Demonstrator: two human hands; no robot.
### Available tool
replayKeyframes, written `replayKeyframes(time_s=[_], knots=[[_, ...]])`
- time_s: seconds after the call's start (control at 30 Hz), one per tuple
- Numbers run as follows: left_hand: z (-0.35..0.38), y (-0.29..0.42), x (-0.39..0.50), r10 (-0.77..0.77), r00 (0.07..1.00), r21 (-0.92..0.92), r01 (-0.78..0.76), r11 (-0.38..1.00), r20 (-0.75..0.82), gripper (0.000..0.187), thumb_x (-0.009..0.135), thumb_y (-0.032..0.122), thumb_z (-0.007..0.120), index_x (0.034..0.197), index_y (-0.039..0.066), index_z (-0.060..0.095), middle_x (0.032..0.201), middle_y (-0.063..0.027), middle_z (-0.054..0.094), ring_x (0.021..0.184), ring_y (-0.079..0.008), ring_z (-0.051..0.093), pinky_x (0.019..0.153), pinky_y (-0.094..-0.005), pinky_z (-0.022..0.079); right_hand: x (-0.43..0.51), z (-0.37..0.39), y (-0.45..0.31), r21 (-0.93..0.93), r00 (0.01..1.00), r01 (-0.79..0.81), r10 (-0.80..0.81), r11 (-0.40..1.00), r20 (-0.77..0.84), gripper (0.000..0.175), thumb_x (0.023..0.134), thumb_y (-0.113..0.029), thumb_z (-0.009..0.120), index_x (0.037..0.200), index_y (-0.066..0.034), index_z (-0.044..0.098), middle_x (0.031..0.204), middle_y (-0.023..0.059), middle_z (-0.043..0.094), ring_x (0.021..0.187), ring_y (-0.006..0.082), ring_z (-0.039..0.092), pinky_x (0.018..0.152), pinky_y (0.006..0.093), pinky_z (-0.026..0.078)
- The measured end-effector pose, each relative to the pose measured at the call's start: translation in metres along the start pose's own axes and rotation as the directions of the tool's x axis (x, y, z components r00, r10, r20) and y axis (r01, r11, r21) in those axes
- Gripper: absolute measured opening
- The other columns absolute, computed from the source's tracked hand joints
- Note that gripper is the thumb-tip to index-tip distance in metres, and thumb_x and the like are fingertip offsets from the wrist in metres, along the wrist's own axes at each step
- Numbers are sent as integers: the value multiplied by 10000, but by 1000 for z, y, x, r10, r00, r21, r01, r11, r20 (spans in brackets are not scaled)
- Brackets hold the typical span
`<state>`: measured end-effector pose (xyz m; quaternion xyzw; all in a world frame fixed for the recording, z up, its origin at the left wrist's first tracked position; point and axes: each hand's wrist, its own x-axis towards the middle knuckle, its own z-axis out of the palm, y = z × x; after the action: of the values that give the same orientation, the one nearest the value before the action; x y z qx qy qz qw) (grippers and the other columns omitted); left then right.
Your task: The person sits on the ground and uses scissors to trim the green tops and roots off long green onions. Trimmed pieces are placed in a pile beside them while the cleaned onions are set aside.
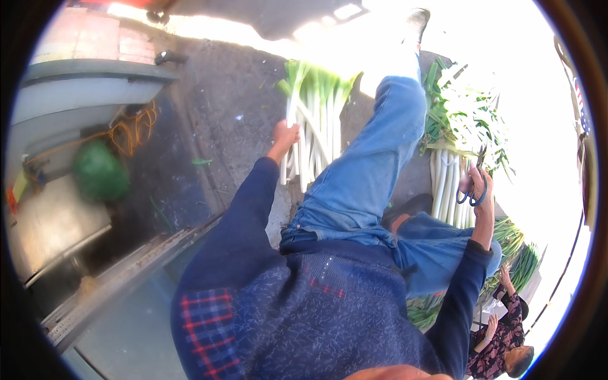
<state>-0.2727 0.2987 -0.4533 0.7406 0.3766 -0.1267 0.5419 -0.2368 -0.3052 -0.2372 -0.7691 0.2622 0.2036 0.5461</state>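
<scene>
My left hand [285,138] is closed around the white shaft of a leek or large green onion [291,110], over a row of trimmed ones [324,118] lying on the ground. Their green ends point away from me. On my right side, my right hand [479,187] holds a pair of scissors [472,194] with dark blue handles, blades pointing away. Beneath and beside that hand lies a second pile of long white stalks [444,185]. Loose green leaves and trimmings [468,111] are heaped at their far end, partly washed out by sunlight.
My jeans-clad leg [356,142] stretches between the two piles. At left are a green bag [100,171], an orange cord [135,128] and a metal ledge [128,275]. Thin green stalks [522,266] lie at lower right, near a person in a floral top [496,344].
</scene>
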Motion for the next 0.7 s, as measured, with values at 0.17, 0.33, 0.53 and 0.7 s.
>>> replayKeyframes(time_s=[0.17, 0.33, 0.53, 0.7], knots=[[3, 5, -20, 85, 991, -54, -90, 994, -104, 254, 961, 233, 732, 954, -5, 642, 744, -62, 677, 569, -157, 664, 537, -326, 562, -10, 1, -17, 20, 998, 55, -56, 998, 23, 368, 1060, -408, 684, 1070, -41, 662, 665, -1, 615, 516, 90, 583, 532, 226, 521], [16, -8, -8, 127, 991, 450, -92, 888, -49, 380, 859, 345, 794, 888, -31, 747, 766, -156, 754, 720, -288, 771, 702, -423, 604, -18, 13, -34, 176, 983, -84, 52, 981, 177, 421, 1092, -495, 596, 1155, -80, 635, 878, 63, 725, 689, 165, 732, 608, 286, 612], [20, 23, 7, 173, 978, 667, -51, 743, -118, 333, 789, 365, 821, 906, 54, 843, 923, -183, 810, 952, -355, 788, 855, -457, 595, -25, -4, -43, 663, 898, -184, -149, 726, 413, 640, 1123, -639, 380, 1192, -54, 632, 907, 112, 728, 686, 234, 706, 681, 339, 599], [9, 137, 10, 478, 869, 424, -387, 819, -130, 294, 868, 282, 799, 1020, 31, 821, 949, -171, 813, 924, -306, 785, 857, -404, 590, -31, -23, -52, 583, 879, -159, -154, 797, 450, 658, 1140, -603, 350, 1195, -14, 638, 891, 128, 705, 669, 214, 686, 643, 316, 584]])
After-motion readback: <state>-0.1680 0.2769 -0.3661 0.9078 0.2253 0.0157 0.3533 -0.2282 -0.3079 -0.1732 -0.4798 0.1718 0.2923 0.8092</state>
